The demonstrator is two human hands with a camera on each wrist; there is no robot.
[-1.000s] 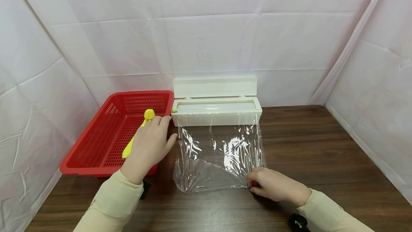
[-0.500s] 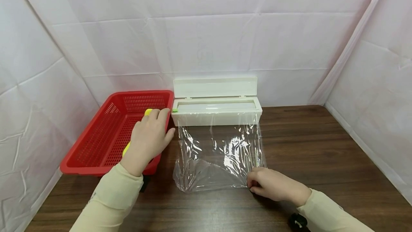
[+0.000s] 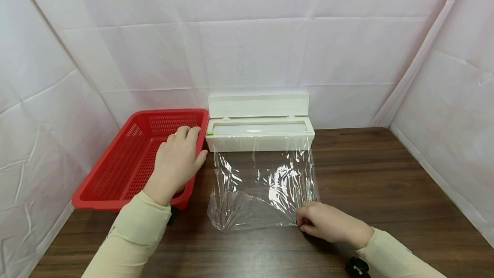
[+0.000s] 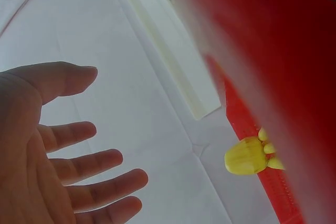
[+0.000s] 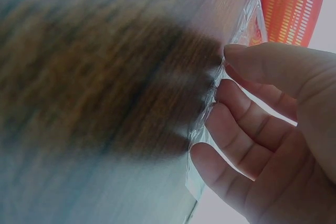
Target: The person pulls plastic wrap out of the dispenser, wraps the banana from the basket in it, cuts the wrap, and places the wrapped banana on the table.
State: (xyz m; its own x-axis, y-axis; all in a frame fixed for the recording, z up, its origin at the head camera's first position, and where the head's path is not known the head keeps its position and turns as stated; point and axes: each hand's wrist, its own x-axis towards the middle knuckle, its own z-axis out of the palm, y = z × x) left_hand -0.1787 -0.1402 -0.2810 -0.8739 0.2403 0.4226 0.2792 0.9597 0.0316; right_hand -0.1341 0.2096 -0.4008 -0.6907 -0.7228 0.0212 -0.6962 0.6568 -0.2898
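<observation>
Clear plastic wrap stretches from a white dispenser box toward the front of the table. My right hand pinches its near right corner; in the right wrist view the thumb and fingers meet at the film's crinkled edge. My left hand hovers over the right side of a red basket, fingers spread and holding nothing. Yellow bananas show in the basket in the left wrist view. From the head they are almost wholly hidden under the left hand.
The dispenser's lid stands raised against the white back curtain. A small green tab sits on the box's left end, close beside the basket. Dark wood table extends to the right.
My left hand has shifted slightly away from me and to the left, covering more of the bananas. The right hand and the plastic wrap have stayed in place.
</observation>
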